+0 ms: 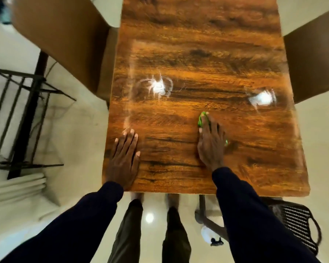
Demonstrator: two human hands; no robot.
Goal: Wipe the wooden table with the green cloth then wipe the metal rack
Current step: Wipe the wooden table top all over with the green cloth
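The wooden table (pixel 198 54) fills the middle of the head view, glossy, with two bright light reflections on it. My right hand (pixel 211 145) presses flat on the green cloth (pixel 201 119) near the table's front right; only the cloth's edges show past my fingers. My left hand (pixel 124 158) lies flat on the table's front left corner, fingers apart, holding nothing. The dark metal rack (pixel 23 118) stands on the floor to the left of the table.
Brown chairs (pixel 65 40) flank the table on both sides, the other (pixel 311 59) at right. A black mesh chair (pixel 298 224) sits at the lower right by the table leg. A white bottle (pixel 209 234) lies on the pale floor. Folded white material (pixel 15 188) lies below the rack.
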